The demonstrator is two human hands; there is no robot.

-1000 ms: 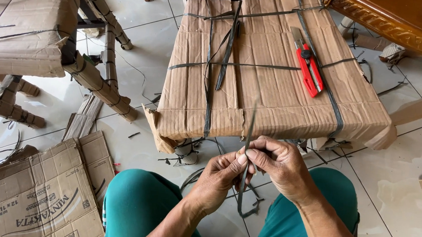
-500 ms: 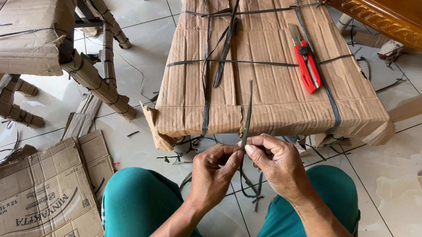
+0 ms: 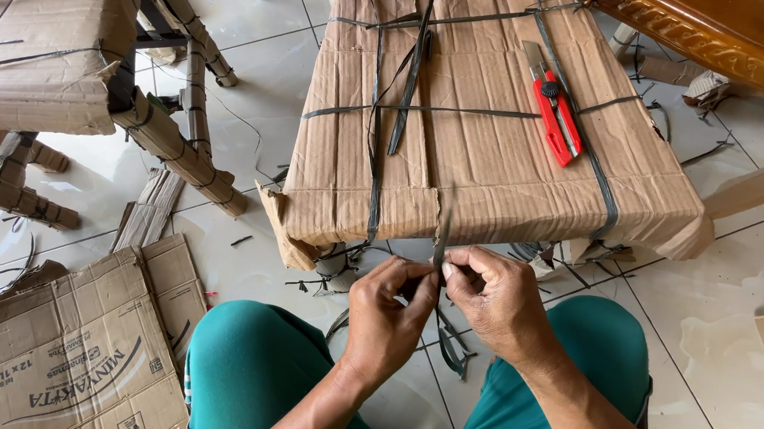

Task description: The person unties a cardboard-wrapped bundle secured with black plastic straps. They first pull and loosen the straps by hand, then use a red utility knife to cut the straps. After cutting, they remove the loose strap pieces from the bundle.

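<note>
Dark plastic strap, a single thin strip, stands nearly upright between both hands at the middle of the view, pinched closed by the left hand and the right hand, whose fingertips meet around it just below the near edge of the cardboard-wrapped seat. Such a slick, narrow strip could slide out of the pinch if the fingers ease, and its hard edge might cut skin under a strong pull. At one o'clock from the hands, one red utility knife lies on the wrapping; a jolt to the seat could tip it onto the tiled floor near the knees. Strap offcuts on the floor at five o'clock could tangle. Two wrapped furniture pieces show: this seat and another at ten o'clock. One flattened carton lies at eight o'clock.
</note>
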